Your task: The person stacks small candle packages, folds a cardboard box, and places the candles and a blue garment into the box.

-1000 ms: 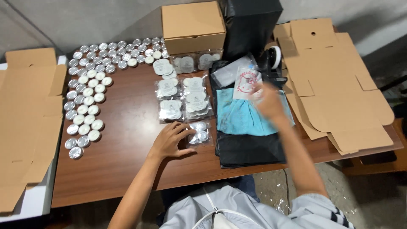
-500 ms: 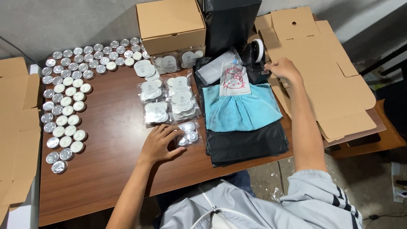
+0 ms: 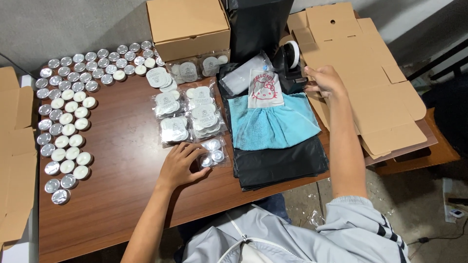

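Observation:
My left hand (image 3: 180, 164) lies flat on the brown table (image 3: 122, 195), fingertips pressing a small clear bag of tealight candles (image 3: 213, 153). My right hand (image 3: 325, 80) reaches to the black tape dispenser (image 3: 289, 65) at the edge of the flat cardboard sheets (image 3: 370, 83), fingers curled at the dispenser's end; whether they pinch tape I cannot tell. A blue towel (image 3: 273, 122) lies on black plastic bags (image 3: 278, 163) between the hands.
Many loose tealights in metal cups (image 3: 68, 112) cover the table's left. Several filled clear bags (image 3: 190, 112) lie mid-table. A closed cardboard box (image 3: 187, 27) and a black bag (image 3: 256, 24) stand at the back. A small cartoon-printed pouch (image 3: 264, 88) tops the towel. Flat cardboard (image 3: 14, 156) lies left.
My right hand moved from above the towel out to the tape dispenser and stays there. The left hand kept pressing the small bag. The view shifted slightly.

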